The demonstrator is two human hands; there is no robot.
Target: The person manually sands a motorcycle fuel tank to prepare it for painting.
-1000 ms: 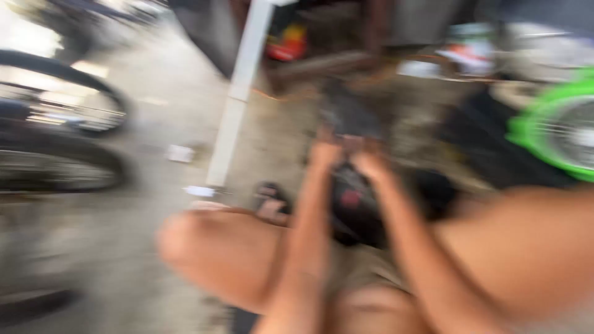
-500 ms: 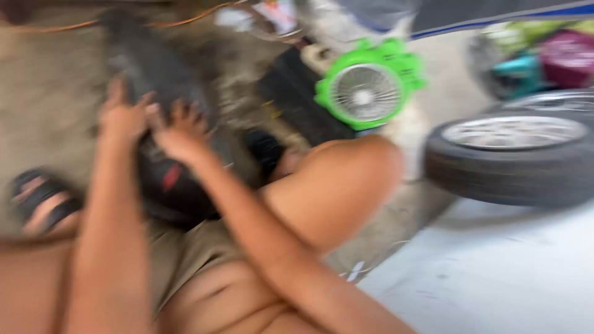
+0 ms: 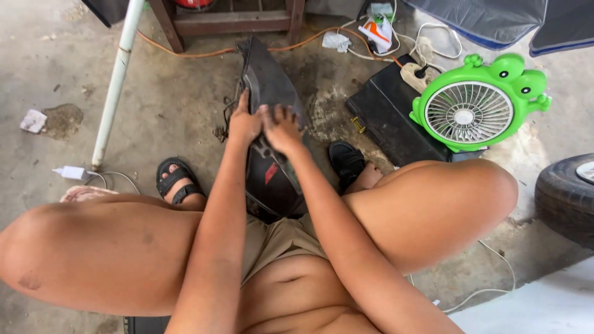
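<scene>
A long black plastic panel (image 3: 270,80), like a vehicle body cover with a small red mark, lies on the concrete floor between my knees. My left hand (image 3: 244,120) rests on its left edge, fingers curled over the rim. My right hand (image 3: 281,128) presses on the panel's top just beside the left one, fingers spread and bent. What lies under the fingers is hidden. Both my feet in black sandals (image 3: 175,180) flank the panel.
A green frog-shaped fan (image 3: 475,105) stands on a black case (image 3: 387,117) at the right. A tyre (image 3: 566,198) lies at the far right. A white pole (image 3: 116,80), a wooden frame (image 3: 229,21), an orange cable (image 3: 185,52), white cords and a power strip (image 3: 417,73) surround the spot.
The view swung right and then back to the left and has sharpened. Both hands stay on the black panel in about the same grip.
</scene>
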